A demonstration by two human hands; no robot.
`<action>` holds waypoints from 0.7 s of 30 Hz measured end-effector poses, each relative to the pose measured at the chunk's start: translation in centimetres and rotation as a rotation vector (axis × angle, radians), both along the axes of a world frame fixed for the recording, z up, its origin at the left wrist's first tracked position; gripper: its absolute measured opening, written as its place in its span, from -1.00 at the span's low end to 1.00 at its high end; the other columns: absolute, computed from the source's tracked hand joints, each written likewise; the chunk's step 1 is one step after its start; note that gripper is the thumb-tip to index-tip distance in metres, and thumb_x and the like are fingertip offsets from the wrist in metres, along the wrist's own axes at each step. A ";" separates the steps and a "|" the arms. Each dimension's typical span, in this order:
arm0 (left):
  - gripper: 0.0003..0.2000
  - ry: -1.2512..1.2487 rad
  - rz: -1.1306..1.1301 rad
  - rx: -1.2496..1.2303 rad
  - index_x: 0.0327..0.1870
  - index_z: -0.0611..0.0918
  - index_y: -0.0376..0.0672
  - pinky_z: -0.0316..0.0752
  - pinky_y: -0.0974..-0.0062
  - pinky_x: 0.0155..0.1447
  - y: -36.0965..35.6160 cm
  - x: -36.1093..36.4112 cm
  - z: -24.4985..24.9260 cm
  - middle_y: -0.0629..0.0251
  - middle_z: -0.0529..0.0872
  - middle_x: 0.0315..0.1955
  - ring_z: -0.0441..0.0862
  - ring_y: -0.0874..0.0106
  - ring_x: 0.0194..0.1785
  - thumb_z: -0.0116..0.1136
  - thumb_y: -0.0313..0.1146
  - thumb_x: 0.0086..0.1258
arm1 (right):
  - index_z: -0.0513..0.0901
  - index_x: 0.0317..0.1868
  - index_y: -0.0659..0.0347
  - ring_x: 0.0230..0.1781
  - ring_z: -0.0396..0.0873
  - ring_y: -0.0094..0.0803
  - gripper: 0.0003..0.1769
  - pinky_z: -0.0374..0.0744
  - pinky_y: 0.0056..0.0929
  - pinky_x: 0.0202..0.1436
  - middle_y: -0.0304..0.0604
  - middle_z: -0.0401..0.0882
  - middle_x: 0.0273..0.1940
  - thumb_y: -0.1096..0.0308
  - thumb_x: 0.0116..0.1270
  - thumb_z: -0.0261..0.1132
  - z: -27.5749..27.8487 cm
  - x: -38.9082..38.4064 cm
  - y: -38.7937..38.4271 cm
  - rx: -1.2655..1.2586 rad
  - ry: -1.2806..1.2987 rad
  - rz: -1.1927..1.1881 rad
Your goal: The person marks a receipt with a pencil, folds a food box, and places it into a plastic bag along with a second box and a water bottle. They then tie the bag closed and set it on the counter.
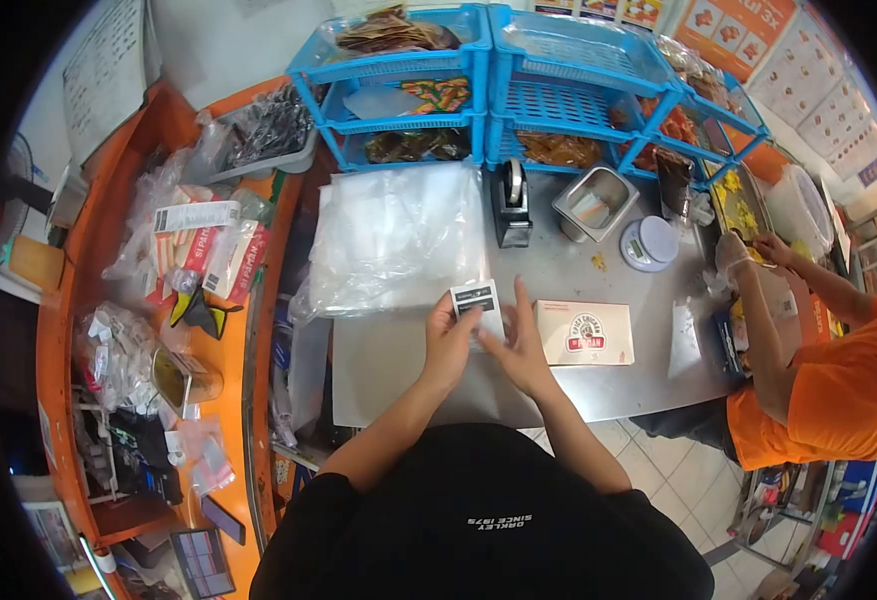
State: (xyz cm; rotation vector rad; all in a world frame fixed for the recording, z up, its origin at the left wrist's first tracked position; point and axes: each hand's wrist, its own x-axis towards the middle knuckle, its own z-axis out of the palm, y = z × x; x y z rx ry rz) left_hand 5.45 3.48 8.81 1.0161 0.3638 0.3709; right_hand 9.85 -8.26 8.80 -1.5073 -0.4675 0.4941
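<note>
A small white label or card (477, 302) with black print is held over the steel table by my left hand (447, 345), thumb on its face. My right hand (521, 345) is beside it, index finger raised and thumb near the card's lower right edge; its fingers are apart. Just right of my right hand lies a closed white box (585, 333) with a red and black chicken logo. Behind my hands is a stack of clear plastic bags (399, 235).
Behind are a tape dispenser (514, 205), a steel container (595, 203), a scale (650, 243) and blue stacked racks (489, 90). A co-worker in orange (839, 385) works at the right. An orange shelf (229, 400) with packets and phones stands left.
</note>
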 end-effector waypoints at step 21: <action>-0.86 0.315 0.212 0.084 -0.31 0.63 -0.29 0.41 0.64 -0.20 -8.0 3.5 -9.9 0.39 0.63 -0.43 0.51 0.63 -0.34 0.22 -0.39 0.35 | 0.12 0.42 0.20 -0.57 0.32 -0.60 -0.10 0.41 -0.59 -0.36 -0.37 0.31 -0.60 0.63 0.05 0.32 -5.0 7.8 -19.1 -0.327 -0.020 -0.249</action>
